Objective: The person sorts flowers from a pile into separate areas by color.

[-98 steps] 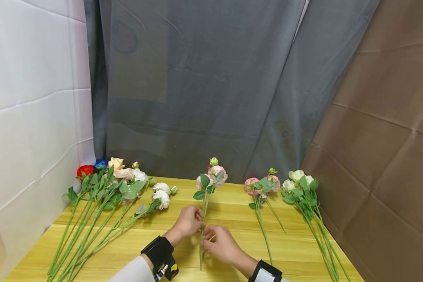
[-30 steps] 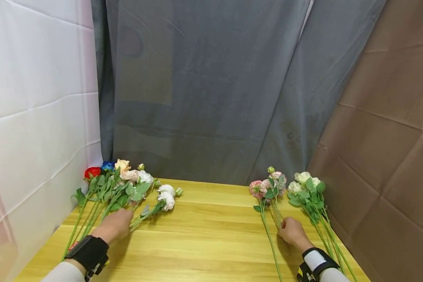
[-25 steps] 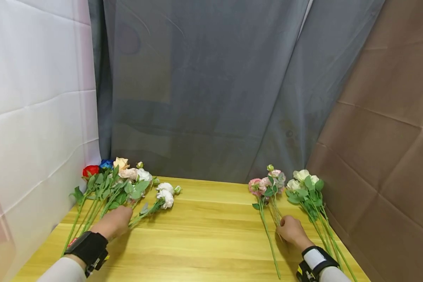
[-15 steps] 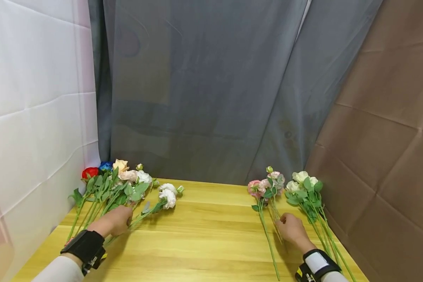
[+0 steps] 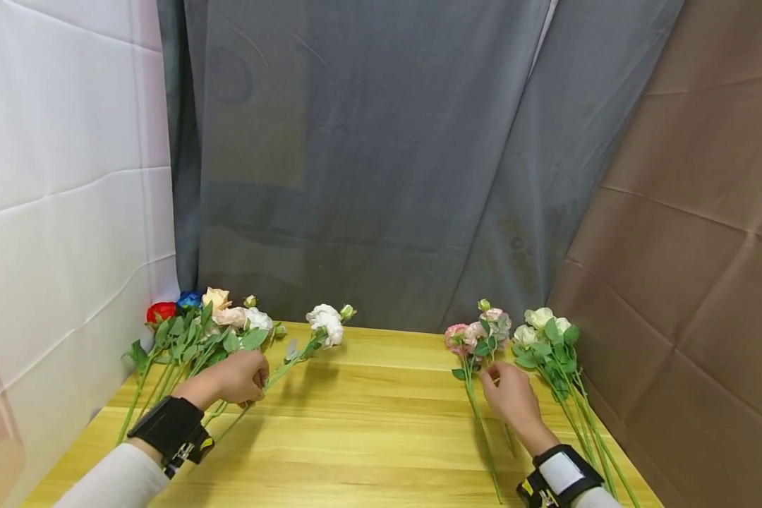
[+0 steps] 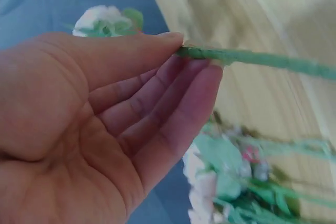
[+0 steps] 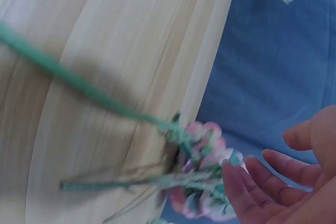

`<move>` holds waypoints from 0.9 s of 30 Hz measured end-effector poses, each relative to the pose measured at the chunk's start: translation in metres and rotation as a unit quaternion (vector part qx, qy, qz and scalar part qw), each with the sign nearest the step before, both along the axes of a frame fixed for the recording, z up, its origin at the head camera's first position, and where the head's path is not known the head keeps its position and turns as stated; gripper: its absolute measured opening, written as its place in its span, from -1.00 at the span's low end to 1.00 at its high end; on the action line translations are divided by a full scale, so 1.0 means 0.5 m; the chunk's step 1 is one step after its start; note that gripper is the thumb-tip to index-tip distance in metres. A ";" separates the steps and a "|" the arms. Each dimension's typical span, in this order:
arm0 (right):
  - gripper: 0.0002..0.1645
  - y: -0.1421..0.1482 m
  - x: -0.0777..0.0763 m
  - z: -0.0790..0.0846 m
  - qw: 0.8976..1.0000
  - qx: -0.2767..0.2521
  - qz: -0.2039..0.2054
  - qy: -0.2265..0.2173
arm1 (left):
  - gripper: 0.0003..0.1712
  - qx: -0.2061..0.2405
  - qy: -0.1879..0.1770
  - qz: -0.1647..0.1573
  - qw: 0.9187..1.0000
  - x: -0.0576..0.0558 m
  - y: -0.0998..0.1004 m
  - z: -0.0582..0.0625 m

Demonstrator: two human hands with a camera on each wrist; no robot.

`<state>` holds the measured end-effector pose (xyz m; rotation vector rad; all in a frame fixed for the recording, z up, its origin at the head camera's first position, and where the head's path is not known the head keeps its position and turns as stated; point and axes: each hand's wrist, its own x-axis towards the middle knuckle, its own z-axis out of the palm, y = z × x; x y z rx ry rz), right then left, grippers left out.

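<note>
From where I stand, I count two hands at work over one wooden table (image 5: 368, 444). The left hand (image 5: 243, 376) pinches one white flower spray (image 5: 327, 324) by its green stem, thumb against fingertips; the spray leans up and away to the right, two white heads and one bud (image 5: 347, 312) raised above the boards, a shadow beneath. That forearm reaches in from the lower left, wrist bent over the stems lying there. Beyond it in the left-hand bundle are one red rose (image 5: 161, 312), one blue rose (image 5: 189, 299), one yellow-cream rose (image 5: 216, 297), one pale peach bloom (image 5: 231, 317) and a white bloom (image 5: 258, 319). The right hand (image 5: 511, 398) holds nothing: its fingers are loosely spread, thumb apart, just by the pink flowers (image 5: 476, 333), whose stems overlap too much for me to count. Its forearm slants in from the lower right, back of the hand upward. Farther right, I make out three creamy white roses (image 5: 538, 317), their leafy stems running down towards the near edge.
</note>
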<state>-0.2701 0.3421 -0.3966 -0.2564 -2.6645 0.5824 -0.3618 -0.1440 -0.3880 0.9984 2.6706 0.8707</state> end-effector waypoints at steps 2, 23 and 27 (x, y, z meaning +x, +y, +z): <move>-0.77 -0.021 0.001 -0.002 1.000 0.003 0.015 0.005 | -0.79 0.023 -0.019 0.017 0.999 0.008 0.018 0.003; -0.83 -0.228 -0.008 -0.054 0.966 -0.080 0.240 -0.048 | -0.69 0.264 -0.094 0.110 0.954 0.025 0.191 -0.036; -0.61 -0.263 -0.004 -0.062 0.942 -0.121 0.294 -0.113 | -0.73 0.285 -0.100 0.097 0.948 0.034 0.237 -0.043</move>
